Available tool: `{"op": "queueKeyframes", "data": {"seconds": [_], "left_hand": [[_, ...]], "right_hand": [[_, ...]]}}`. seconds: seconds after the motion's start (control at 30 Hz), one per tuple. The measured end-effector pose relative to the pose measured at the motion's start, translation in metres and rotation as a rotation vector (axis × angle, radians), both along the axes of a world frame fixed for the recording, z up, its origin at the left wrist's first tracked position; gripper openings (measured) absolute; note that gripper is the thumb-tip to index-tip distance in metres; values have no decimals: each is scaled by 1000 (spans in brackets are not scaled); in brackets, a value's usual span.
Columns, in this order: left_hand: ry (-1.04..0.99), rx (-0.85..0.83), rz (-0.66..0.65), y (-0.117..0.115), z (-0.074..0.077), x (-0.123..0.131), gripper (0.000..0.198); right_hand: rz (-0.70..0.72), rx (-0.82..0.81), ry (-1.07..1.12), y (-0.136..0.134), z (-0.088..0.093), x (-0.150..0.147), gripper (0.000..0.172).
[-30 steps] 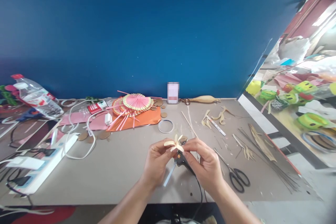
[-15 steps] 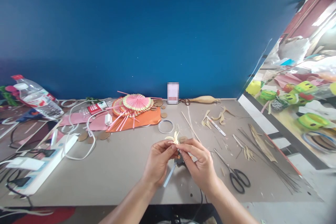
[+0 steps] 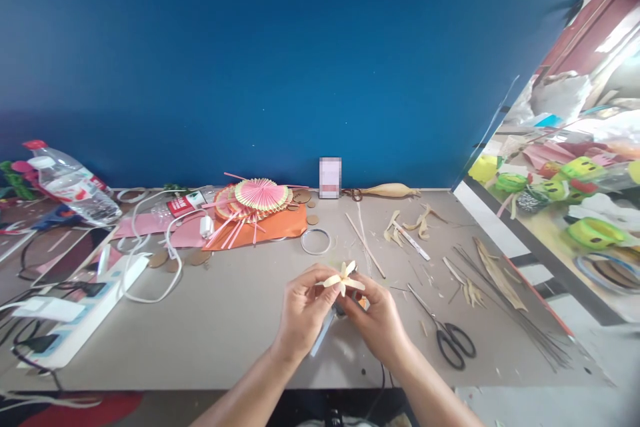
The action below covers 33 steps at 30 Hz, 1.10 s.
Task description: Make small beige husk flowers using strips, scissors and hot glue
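Note:
A pale yellow flower (image 3: 344, 279) with several narrow petals, seemingly of dried husk, faces up between my two hands above the table's front middle. My left hand (image 3: 303, 310) pinches it from the left, thumb below the petals. From the right, the curled fingers of my right hand (image 3: 376, 317) close on its lower side, their tips partly covered. Beneath the hands lies what looks like a glue gun, mostly hidden, with a translucent bluish stick (image 3: 323, 335) jutting toward me. Black-handled scissors (image 3: 453, 340) lie right of my right hand.
Husk strips (image 3: 500, 273), thin wires (image 3: 535, 327) and a white pen (image 3: 414, 242) lie on the right. A wire ring (image 3: 315, 241) and a folded paper fan (image 3: 263, 197) are behind. On the left are a power strip (image 3: 85, 320), a white cable (image 3: 135, 299) and a plastic bottle (image 3: 75, 183).
The flower has tilted so its open face now points up toward me, its petals spread. Both hands have turned slightly around it; the table items have stayed put.

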<state>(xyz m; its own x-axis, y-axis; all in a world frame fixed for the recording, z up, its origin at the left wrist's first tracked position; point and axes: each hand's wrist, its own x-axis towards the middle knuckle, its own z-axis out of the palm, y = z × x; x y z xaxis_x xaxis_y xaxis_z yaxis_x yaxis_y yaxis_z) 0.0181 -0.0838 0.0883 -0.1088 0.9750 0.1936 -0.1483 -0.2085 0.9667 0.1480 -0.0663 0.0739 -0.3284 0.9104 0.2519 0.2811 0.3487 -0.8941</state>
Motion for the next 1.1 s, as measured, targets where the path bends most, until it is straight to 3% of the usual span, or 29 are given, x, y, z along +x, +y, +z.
{"op": "queueKeyframes", "data": {"seconds": [0.27,0.43,0.63,1.1], "left_hand": [[-54,-56,-62,0,0,0,10],[-143,-191,-162,2,-4,-4,16],[-30,-169,-297,8,7,-9,19],[54,-103,-293,7,2,-11,11]], "right_hand": [[-14,-2,8,4,-9,2,20],[33,-15,22,4,-12,7,17],[160,-152,52,4,-3,9,18],[185,-145,-13,6,-3,17,19]]}}
